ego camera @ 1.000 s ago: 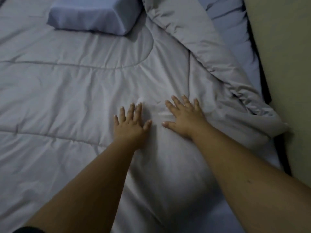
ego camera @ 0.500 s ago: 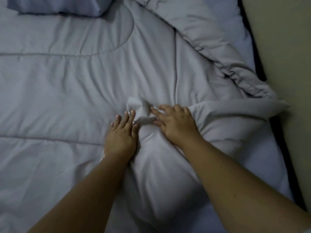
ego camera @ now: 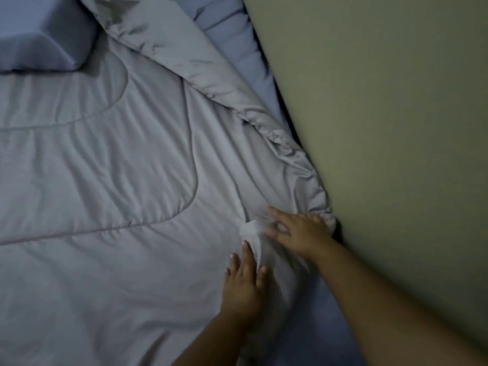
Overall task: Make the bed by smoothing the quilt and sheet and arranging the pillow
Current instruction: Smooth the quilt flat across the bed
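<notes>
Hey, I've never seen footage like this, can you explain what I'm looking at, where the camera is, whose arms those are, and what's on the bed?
No machine here: a camera worn on a person's head looks down at their own bare arms. The left hand lies flat on a pale grey stitched quilt. The right hand, blurred, reaches with open fingers to the quilt's bunched edge by the greenish wall. Neither hand clearly grips anything. A small raised fold of quilt sits between them. A blue block-shaped pillow rests at the top left, and a blue sheet shows along the wall.
</notes>
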